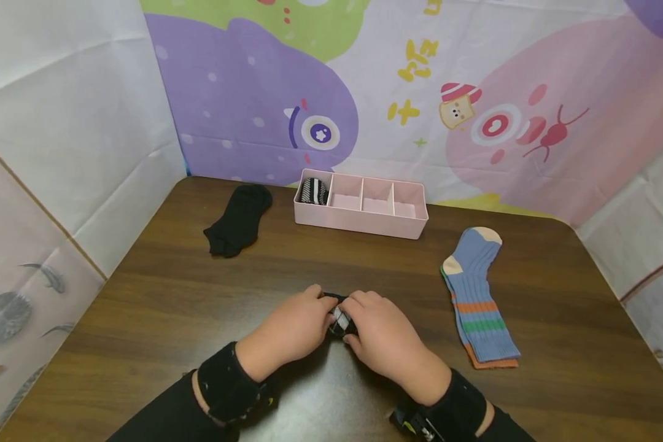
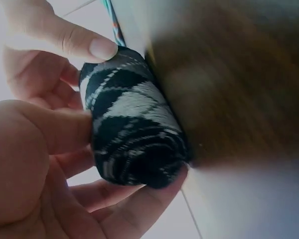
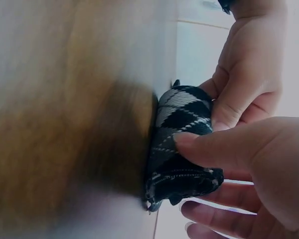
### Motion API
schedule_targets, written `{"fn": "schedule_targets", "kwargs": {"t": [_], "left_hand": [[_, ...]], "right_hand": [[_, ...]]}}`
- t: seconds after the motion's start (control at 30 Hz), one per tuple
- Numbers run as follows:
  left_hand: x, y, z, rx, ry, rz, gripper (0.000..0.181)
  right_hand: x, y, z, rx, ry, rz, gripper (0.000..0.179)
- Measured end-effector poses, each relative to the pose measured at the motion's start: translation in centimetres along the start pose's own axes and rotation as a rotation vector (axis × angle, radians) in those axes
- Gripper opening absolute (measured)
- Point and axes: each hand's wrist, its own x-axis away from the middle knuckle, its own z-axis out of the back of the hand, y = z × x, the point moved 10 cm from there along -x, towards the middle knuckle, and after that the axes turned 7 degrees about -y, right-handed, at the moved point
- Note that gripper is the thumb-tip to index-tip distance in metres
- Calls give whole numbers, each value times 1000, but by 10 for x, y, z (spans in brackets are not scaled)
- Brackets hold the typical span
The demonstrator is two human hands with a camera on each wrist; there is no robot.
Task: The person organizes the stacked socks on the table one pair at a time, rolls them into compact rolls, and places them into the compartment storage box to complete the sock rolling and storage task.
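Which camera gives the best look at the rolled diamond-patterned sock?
The left wrist view: the rolled sock looks largest there, its coiled end showing. The right wrist view shows the diamond pattern and opposite end, slightly smaller; the head view, only a small patch between left hand and right hand.

A brown, wood-grained surface [image 1: 160, 331] with rounded far corners (a pale sheen brightens its near middle) carries a pink box [image 1: 359, 221] close to the far edge, upright and divided into four compartments in a row. Left of the box, near but apart, black socks [image 1: 239, 221] lie flat. To the right and nearer lie blue socks [image 1: 477, 288] banded orange and green, one overlapping the other. Between the two, nearer still, a rolled argyle sock [image 2: 127, 107] touches the surface.
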Motion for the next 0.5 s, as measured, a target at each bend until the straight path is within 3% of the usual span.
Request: {"fn": "schedule_targets", "kwargs": {"t": [0.17,0.4,0.5], "left_hand": [[-1,-8,1,95,21,44,33],[-3,-18,-6,240,-33,144,37],[-1,-16,-3,220,-13,142,38]], "right_hand": [[1,3,0,-18,34,-7,33],[0,9,-1,-56,26,-49,27],[-1,14,-2,-76,12,-77,27]]}}
